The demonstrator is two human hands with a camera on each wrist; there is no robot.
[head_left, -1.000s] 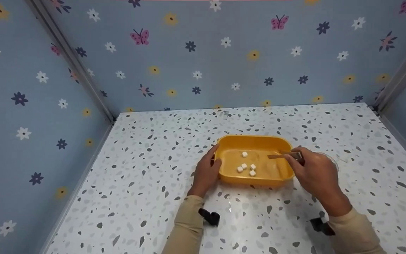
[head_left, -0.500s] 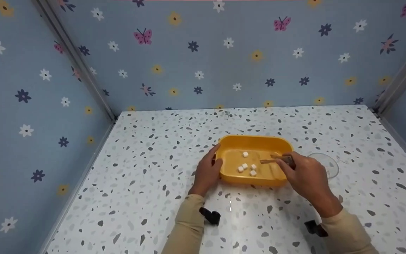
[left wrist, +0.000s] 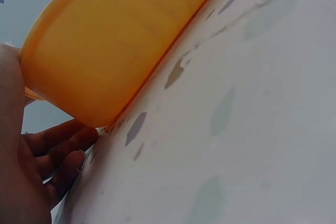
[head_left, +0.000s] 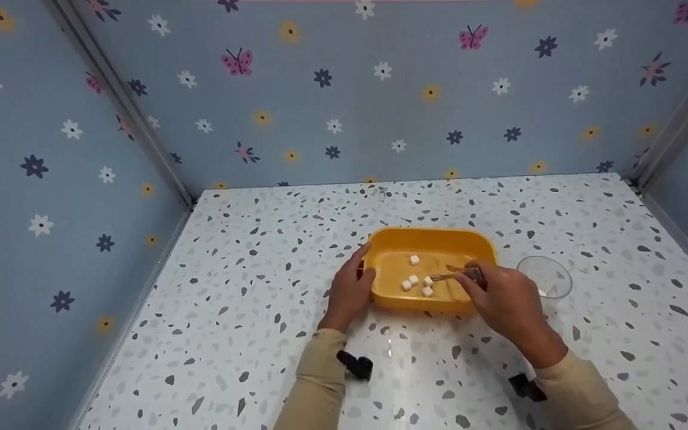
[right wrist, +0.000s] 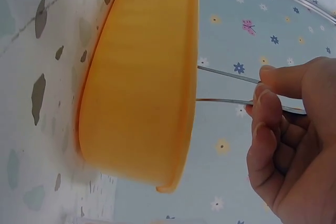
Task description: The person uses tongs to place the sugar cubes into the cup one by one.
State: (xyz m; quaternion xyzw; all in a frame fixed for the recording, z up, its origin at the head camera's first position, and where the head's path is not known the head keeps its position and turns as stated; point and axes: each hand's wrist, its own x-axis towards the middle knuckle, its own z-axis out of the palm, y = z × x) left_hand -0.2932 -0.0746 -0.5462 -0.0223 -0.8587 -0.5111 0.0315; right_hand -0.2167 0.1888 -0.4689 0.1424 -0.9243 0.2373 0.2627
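A yellow plastic tub [head_left: 433, 239] stands on the speckled table. My left hand [head_left: 347, 295] holds its left end, thumb at the rim; in the left wrist view some fingers [left wrist: 71, 166] curl low beside the tub's base. Several small white cubes [head_left: 414, 260] lie on the tub's floor, mostly toward its near left part. My right hand [head_left: 508, 301] pinches metal tweezers [head_left: 455, 275] between thumb and fingers over the tub's right part. The tweezers' two arms are spread apart, and one tip overlaps a near cube [head_left: 428, 280]. In the right wrist view the tub wall hides the tips.
A clear round bowl [head_left: 570, 276] stands right of the tub, partly behind my right hand, with something pale low inside. Blue flowered walls [head_left: 344, 89] enclose the table [head_left: 248, 310] at the back and both sides.
My right hand has moved left with the tweezers, from the tub's right end toward the cubes. The clear bowl shows more now. The left hand and cubes have stayed put.
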